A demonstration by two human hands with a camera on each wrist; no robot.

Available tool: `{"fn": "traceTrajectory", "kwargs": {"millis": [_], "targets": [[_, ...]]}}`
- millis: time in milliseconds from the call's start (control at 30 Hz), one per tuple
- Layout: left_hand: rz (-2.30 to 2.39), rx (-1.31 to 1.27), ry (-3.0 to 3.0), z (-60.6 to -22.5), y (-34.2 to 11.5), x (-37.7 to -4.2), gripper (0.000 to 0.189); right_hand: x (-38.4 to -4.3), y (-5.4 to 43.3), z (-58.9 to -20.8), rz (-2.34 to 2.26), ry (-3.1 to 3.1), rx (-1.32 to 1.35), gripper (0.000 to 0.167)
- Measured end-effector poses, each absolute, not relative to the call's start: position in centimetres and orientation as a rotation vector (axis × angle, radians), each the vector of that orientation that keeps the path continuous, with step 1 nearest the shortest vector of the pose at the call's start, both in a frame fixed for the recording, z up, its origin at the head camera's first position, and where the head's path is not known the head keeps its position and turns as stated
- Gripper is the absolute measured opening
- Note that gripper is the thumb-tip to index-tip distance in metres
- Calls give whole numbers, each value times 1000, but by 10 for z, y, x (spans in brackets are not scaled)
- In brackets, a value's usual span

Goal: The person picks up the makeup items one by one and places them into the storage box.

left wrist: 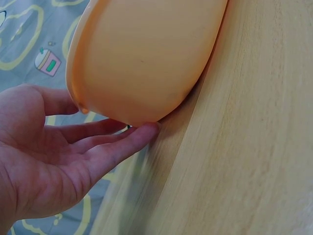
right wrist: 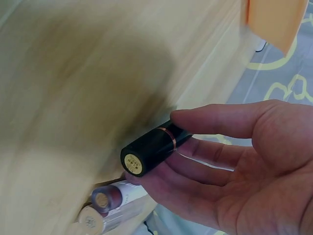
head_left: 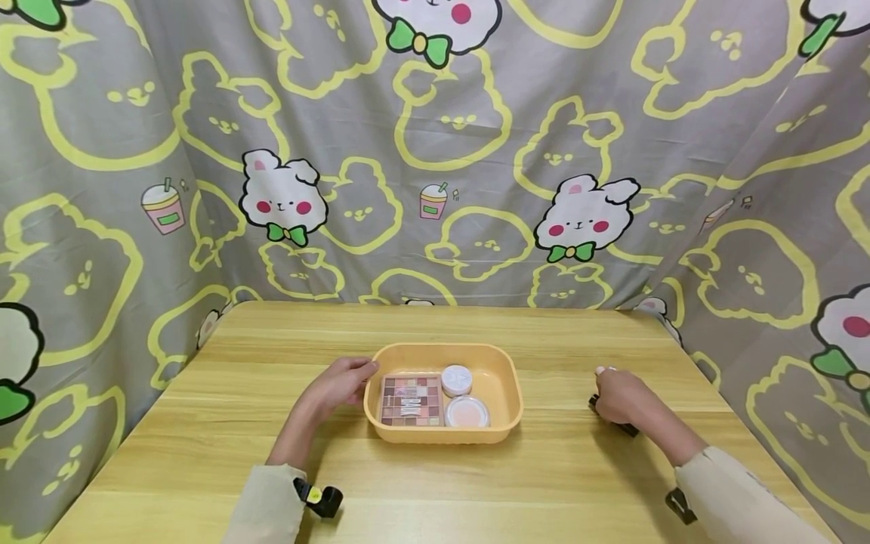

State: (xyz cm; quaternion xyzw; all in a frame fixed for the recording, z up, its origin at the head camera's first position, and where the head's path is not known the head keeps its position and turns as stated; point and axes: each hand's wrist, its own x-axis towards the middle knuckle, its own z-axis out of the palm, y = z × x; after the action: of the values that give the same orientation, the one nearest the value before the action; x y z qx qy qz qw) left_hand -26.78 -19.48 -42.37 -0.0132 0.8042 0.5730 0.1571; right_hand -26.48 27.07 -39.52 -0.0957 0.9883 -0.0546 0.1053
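Observation:
A light-orange plastic basin (head_left: 506,389) stands mid-table. At its left end my left hand (head_left: 340,385) holds it, thumb at the rim and fingertips against the outer wall in the left wrist view. Inside the basin lie an eyeshadow palette (head_left: 411,400), a small round white container (head_left: 457,380) and a round compact (head_left: 467,412) with a pinkish centre. Well to the right, my right hand (head_left: 621,397) pinches a black lipstick tube (right wrist: 149,152) with a copper ring between thumb and fingers. Below those fingers are a dark-red tube (right wrist: 107,197) and a beige-ended tube (right wrist: 92,219).
The wooden table (head_left: 435,491) reaches back to a grey patterned curtain (head_left: 476,227), which also hangs along both sides. Black wrist cameras are strapped to both sleeves; the left camera (head_left: 326,500) hangs close over the tabletop.

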Motion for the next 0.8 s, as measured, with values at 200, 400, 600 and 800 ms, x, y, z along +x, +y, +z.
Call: {"fn": "traceTrajectory", "kwargs": {"millis": [200,400,600,800], "targets": [[1649,-35,2300,-424,-195,-269,54,-263,264,-392,-309,2915,-317,16],[1640,-31,2299,-424,-194,-269,54,-266,253,-384,-370,2886,-275,5],[1638,-33,2302,-423,-194,-268,54,-270,240,-378,-428,2819,-206,7],[1639,-27,2302,-424,-195,-268,54,-273,230,-377,-440,2827,-229,3]]}}
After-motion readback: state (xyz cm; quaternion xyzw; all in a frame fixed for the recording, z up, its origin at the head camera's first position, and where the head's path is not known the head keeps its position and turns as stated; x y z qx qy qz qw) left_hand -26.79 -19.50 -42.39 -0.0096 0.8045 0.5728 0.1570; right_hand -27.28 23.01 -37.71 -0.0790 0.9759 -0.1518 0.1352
